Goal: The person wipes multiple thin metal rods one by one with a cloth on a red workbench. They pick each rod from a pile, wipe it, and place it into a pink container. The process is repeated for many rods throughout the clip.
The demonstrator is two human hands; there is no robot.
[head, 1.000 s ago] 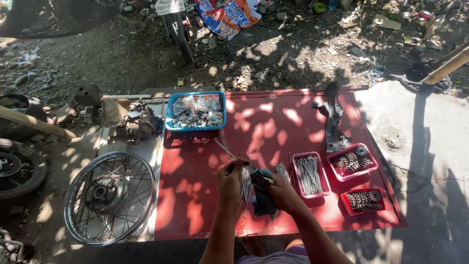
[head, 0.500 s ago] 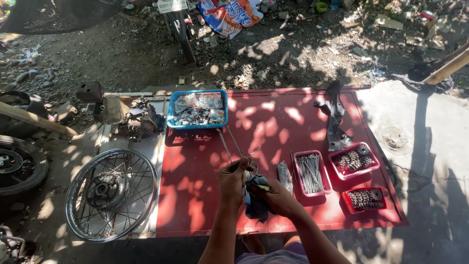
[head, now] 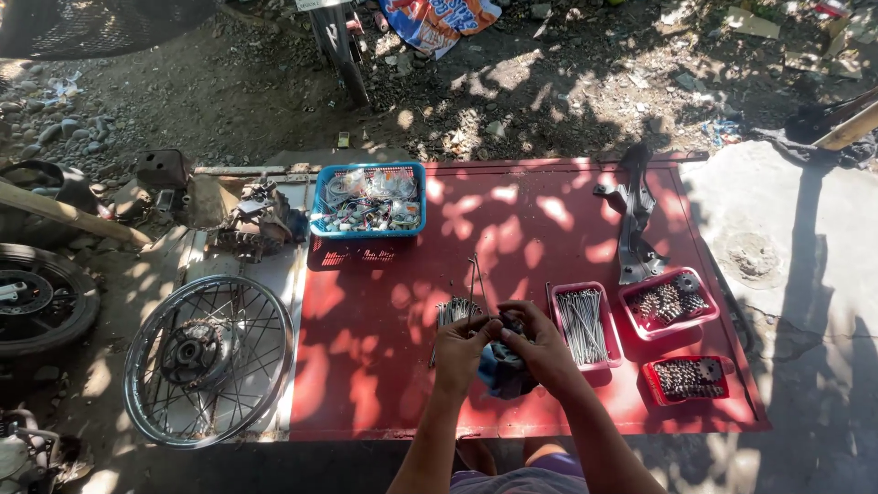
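Where the red surface (head: 512, 238) serves as landmark, entries run from its left edge to its right. Off its left edge: a spoked wheel rim (head: 208, 359) flat on the ground, a tyre (head: 37, 297) further left. Back-left corner of the surface: a blue basket (head: 369, 199) of mixed small parts. Near the front edge, centre: left hand (head: 462, 352), grip closed around a thin metal spoke (head: 474, 279) that points away from the person; more loose spokes (head: 451, 311) lie just beside it. Right hand (head: 540, 348), grip closed on a dark cloth (head: 501, 370) bunched between both hands at the spoke's near end. Right of the hands: a pink tray (head: 583, 325) filled with spokes, then two red trays (head: 668, 302) (head: 688, 378) of small toothed metal parts. Judgement: work looks part-way, one spoke under the cloth, a few loose ones outside the tray; which pile is finished, cannot tell.
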